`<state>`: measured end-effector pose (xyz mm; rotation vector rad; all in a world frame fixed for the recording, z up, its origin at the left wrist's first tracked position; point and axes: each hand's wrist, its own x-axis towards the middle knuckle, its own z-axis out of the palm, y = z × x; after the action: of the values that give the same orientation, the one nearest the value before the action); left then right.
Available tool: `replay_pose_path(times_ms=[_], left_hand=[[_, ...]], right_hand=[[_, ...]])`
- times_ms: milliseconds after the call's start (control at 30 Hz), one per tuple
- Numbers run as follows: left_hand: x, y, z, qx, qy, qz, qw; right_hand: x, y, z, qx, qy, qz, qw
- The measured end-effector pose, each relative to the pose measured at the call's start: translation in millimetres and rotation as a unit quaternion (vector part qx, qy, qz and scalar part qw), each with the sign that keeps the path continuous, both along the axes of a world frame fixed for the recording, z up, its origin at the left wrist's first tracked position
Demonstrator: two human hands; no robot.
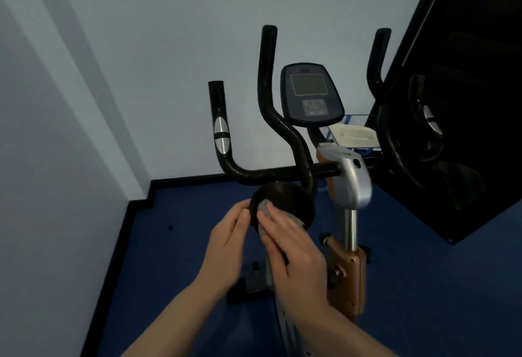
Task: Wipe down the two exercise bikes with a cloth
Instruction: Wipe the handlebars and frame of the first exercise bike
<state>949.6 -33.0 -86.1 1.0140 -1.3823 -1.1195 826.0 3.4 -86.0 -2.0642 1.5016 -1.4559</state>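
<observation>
Two hands are at a black round part (282, 201) under the handlebar (271, 171) of the exercise bike (348, 184). The right hand (293, 246) presses a grey cloth (264, 208) on it with nearly straight fingers. The left hand (228, 241), lightly curled, holds its left edge. Behind the display (310, 94), a blue basket (333, 133) holds a pale flat thing (354, 135).

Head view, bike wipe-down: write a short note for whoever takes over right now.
Left hand: steadies the rim of the black round pad below the handlebars.
Right hand: fingers flat, pressing the grey cloth onto that pad.
Done: cannot tell which parts of this bike have been wiped already.
Left: finish the pad, then handlebars, console, post and frame. The second bike is not in view here; it needs wiping too.
</observation>
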Motion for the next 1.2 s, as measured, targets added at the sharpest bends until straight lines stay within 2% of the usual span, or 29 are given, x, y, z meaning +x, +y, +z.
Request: replay_pose_path(times_ms=[67, 167, 367, 500, 633, 700, 800, 933, 1100, 1200], left_hand=[[-5, 3, -3, 0.005, 0.008, 0.008, 1.0], [-10, 7, -2, 0.006, 0.022, 0.019, 1.0], [-2, 5, 3, 0.042, -0.006, 0.009, 0.999], [-4, 2, 3, 0.04, -0.005, 0.041, 0.998], [-8, 4, 3, 0.051, 0.02, 0.039, 0.998], [-8, 1, 3, 0.05, 0.027, 0.048, 0.997], [-7, 0, 1, 0.046, 0.03, 0.064, 0.996], [-4, 1, 0, 0.048, 0.032, 0.043, 0.997], [1, -7, 1, 0.04, 0.001, 0.039, 0.998], [4, -14, 7, 0.029, -0.017, 0.026, 0.999]], right_hand=[[0, -14, 9, -0.014, 0.009, -0.007, 1.0], [8, -30, 21, 0.003, -0.034, -0.033, 0.999], [-10, -8, 7, -0.015, -0.006, 0.025, 1.0], [-1, -30, 19, 0.027, -0.076, 0.019, 0.997], [-4, -14, 7, -0.004, -0.016, 0.044, 0.999], [-5, -24, 12, -0.019, 0.002, 0.036, 0.999], [5, -36, 22, -0.001, -0.029, 0.0, 1.0], [6, -7, 6, 0.003, -0.037, 0.015, 0.999], [2, -28, 16, 0.002, -0.06, -0.005, 0.998], [11, -13, 10, 0.011, -0.065, -0.026, 0.997]])
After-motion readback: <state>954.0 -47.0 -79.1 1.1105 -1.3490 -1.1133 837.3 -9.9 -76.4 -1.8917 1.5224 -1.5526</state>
